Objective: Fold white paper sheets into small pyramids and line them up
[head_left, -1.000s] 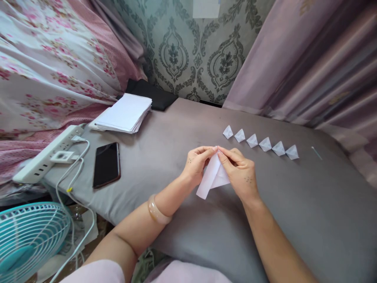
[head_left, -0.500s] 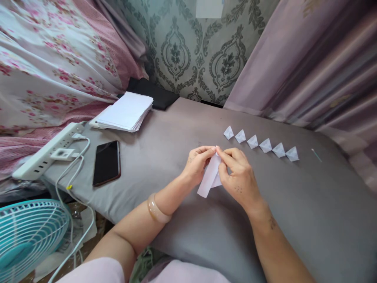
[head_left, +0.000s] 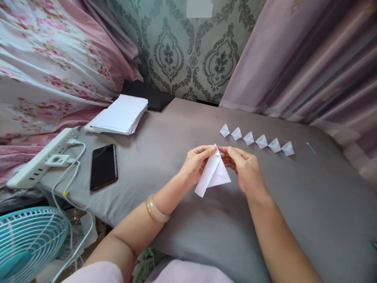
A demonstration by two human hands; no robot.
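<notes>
A partly folded sheet of white paper (head_left: 216, 173) is held up in front of me, with a pointed top, a long strip on its left and a triangular flap on its right. My left hand (head_left: 196, 163) pinches it near the tip, thumb in front. At its upper right edge is my right hand (head_left: 246, 165), with fingers curled partly behind the paper and the thumb close to the index finger. Those rear fingertips are hidden. Beyond the hands, several small folded white paper pieces (head_left: 248, 138) stand in a slanting row on the grey cloth surface (head_left: 182, 129).
On the left lie a dark phone (head_left: 103, 167), a stack of white paper (head_left: 120, 114) and a power strip (head_left: 44, 159) with white cables. A blue fan (head_left: 32, 239) stands at lower left. A thin stick (head_left: 311, 148) lies at right, near the curtain (head_left: 277, 63).
My right hand has shifted away to the right and turned, with its thumb off the paper's front, uncovering the triangular flap. My left hand keeps its pinch. The view has shifted slightly.
</notes>
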